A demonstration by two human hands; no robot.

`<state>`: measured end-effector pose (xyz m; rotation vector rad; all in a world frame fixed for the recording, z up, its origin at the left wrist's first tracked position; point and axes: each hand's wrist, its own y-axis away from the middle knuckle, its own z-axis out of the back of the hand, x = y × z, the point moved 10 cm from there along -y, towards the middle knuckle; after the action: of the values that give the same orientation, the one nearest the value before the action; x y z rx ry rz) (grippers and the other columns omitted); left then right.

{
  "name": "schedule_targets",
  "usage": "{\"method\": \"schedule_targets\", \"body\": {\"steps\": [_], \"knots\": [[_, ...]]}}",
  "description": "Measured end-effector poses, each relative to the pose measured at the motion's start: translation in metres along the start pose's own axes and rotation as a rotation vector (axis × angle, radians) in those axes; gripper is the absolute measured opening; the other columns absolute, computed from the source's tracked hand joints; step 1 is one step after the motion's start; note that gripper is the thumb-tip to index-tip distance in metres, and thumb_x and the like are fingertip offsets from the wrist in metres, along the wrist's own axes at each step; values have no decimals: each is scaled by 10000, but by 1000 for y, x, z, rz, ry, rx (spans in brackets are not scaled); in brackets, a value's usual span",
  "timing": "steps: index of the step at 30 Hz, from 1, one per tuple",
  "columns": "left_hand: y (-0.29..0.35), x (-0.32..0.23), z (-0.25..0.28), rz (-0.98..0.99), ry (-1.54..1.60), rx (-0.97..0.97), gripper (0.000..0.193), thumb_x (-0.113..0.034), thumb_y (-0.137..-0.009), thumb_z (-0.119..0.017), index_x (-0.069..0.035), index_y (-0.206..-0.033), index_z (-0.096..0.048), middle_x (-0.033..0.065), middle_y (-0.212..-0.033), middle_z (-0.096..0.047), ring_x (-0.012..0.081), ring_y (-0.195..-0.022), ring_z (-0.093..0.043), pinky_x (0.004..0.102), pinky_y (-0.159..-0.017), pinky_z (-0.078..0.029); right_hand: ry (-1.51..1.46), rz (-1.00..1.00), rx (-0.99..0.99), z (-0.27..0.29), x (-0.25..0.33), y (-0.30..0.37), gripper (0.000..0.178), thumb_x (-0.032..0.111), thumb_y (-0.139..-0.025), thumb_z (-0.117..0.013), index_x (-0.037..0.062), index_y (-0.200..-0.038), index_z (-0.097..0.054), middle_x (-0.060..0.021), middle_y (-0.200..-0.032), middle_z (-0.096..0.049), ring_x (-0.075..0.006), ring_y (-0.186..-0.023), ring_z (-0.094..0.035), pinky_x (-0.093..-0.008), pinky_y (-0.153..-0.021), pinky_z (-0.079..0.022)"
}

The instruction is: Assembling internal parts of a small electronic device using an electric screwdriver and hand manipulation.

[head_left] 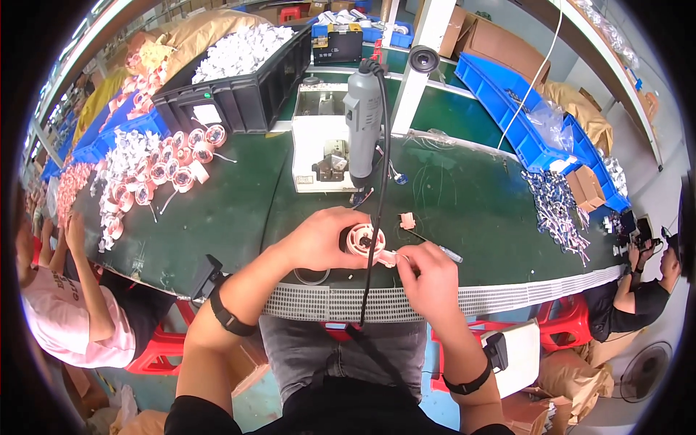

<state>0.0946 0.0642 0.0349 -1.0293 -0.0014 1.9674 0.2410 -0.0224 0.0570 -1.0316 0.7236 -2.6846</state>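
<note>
My left hand is closed round a pink plastic housing, round with a ring-like frame and a short stem, like a small fan body. Dark parts show inside its ring. At the stem's end, my right hand pinches thumb and fingers together; what lies between them is too small to make out. A small pink plastic piece lies on the green bench just beyond. Next to my right hand rests a thin tool with a pale handle. A black cable hangs in front of the housing.
A grey electric screwdriver hangs before a white machine. Pink housings and white parts pile up left, by a black crate. Wired parts and blue bins are right. People sit at both sides.
</note>
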Motion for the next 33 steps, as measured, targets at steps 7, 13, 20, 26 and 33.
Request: {"method": "schedule_targets", "body": {"steps": [7, 13, 20, 26, 33], "knots": [[3, 17, -6, 148, 258, 167, 524, -307, -749, -847, 0, -1132, -663, 128, -995, -726, 249, -892, -710, 333, -843, -547, 249, 431, -68, 9, 33, 6, 84, 15, -782, -721, 45, -846, -675, -80, -713, -575, -275, -651, -576, -372, -591, -476], [2, 15, 3, 159, 122, 157, 603, -321, -736, -852, -10, -1205, -635, 156, -1069, -684, 269, -979, -682, 351, -891, -532, -53, -44, 88, 22, -10, -1, 59, 39, -843, -722, 24, -878, -677, -22, -704, -600, -136, -627, -559, -282, -598, -452], [28, -48, 64, 182, -189, -167, 545, -221, -783, -801, 1, -1245, -616, 207, -1217, -654, 325, -1097, -648, 385, -949, -507, -860, -603, -257, 36, -53, 59, 81, 71, -926, -701, 16, -943, -644, 24, -723, -613, -28, -597, -515, -183, -544, -403], [80, -144, -29, 173, 105, -159, 349, -189, -791, -823, -50, -1081, -687, 89, -837, -708, 187, -669, -696, 301, -612, -538, -834, -456, -268, 25, -9, 110, 114, 92, -928, -702, 26, -892, -615, -8, -724, -624, -49, -601, -544, -212, -527, -442], [77, -153, -85, 245, 157, -189, 81, -92, -884, -698, -14, -906, -695, 140, -687, -653, 273, -595, -664, 339, -549, -493, -809, -335, -259, 36, 8, 112, 130, 74, -926, -704, 10, -850, -620, -1, -745, -646, -22, -661, -553, -204, -564, -452]]}}
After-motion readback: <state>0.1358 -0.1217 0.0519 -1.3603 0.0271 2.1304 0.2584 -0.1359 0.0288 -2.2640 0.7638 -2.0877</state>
